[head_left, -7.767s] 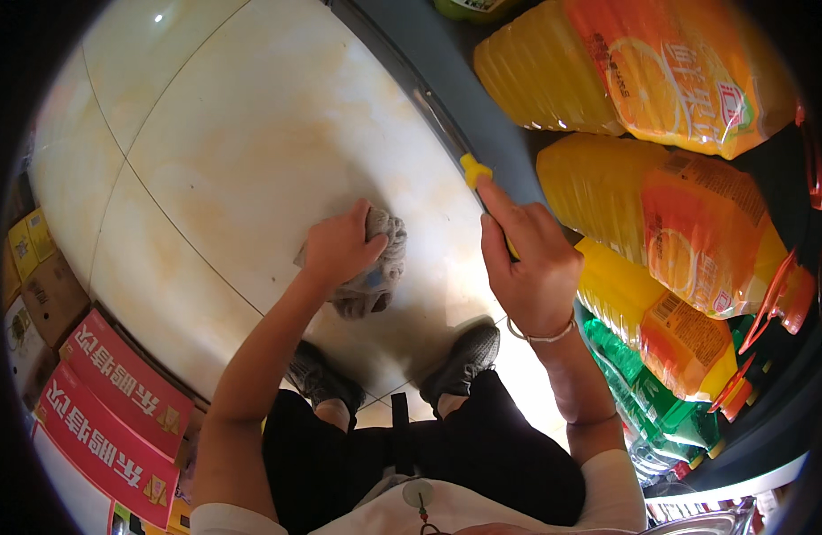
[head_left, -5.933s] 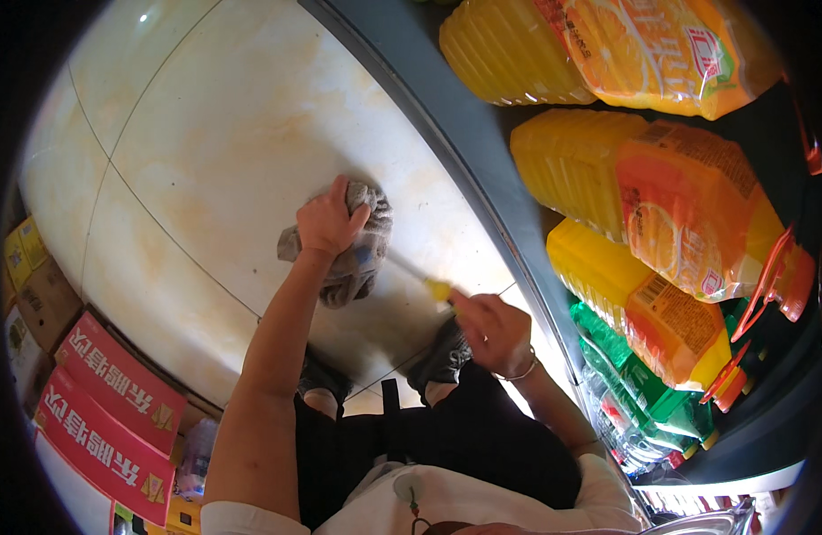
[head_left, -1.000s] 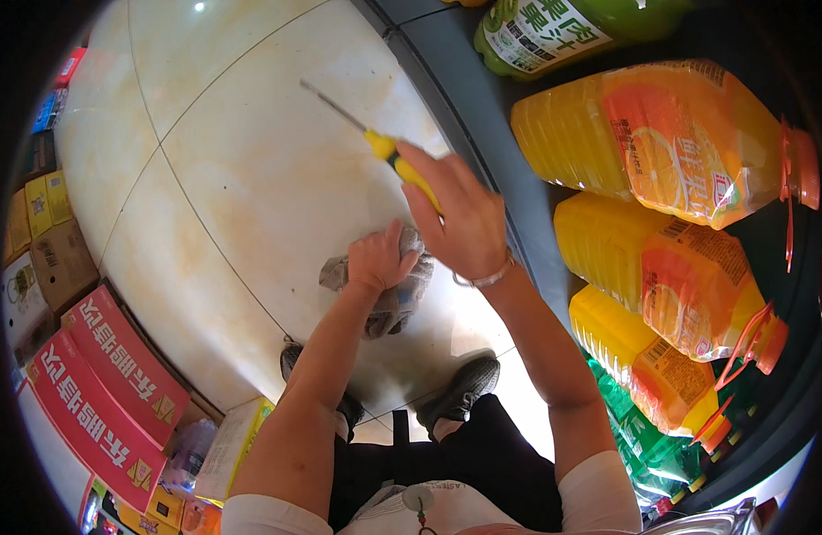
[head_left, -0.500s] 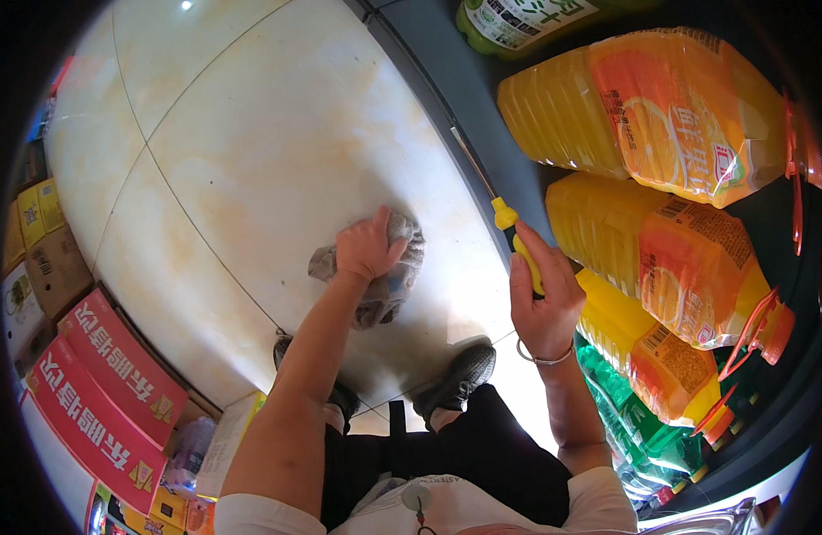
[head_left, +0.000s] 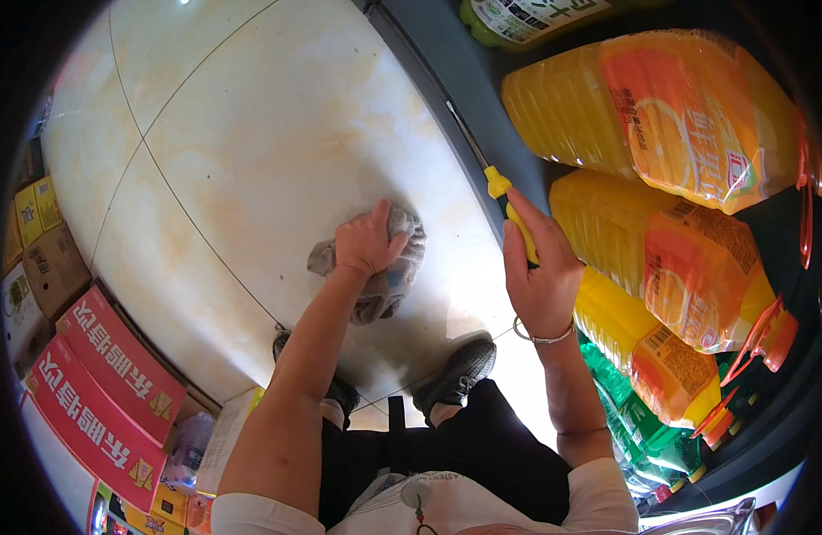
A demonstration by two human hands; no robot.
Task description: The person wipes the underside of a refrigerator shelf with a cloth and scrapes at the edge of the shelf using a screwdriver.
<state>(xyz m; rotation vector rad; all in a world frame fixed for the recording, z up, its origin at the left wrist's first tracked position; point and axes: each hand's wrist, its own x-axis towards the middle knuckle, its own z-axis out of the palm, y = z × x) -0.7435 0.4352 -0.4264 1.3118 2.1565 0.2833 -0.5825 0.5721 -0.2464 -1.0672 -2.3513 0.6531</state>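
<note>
My left hand (head_left: 364,246) is on a bunched grey-brown cloth (head_left: 400,272) above the pale tiles, index finger and thumb showing while the other fingers curl into the folds. A screwdriver (head_left: 498,182) with a yellow and black handle is held in my right hand (head_left: 545,272). Its thin metal shaft points up and left, the tip lying along the front edge of the dark shelf (head_left: 482,94). Whether the tip touches that edge I cannot tell. A bracelet circles my right wrist.
Big orange-juice bottles (head_left: 567,111) lie on their sides along the shelf at right, with green bottles (head_left: 643,423) nearer me. Red cartons (head_left: 94,401) and brown boxes (head_left: 58,267) line the left side. My shoes (head_left: 460,374) stand on the tiled floor (head_left: 250,134).
My right hand and the screwdriver have shifted slightly up and to the left along the shelf edge. My left hand and the cloth have barely moved.
</note>
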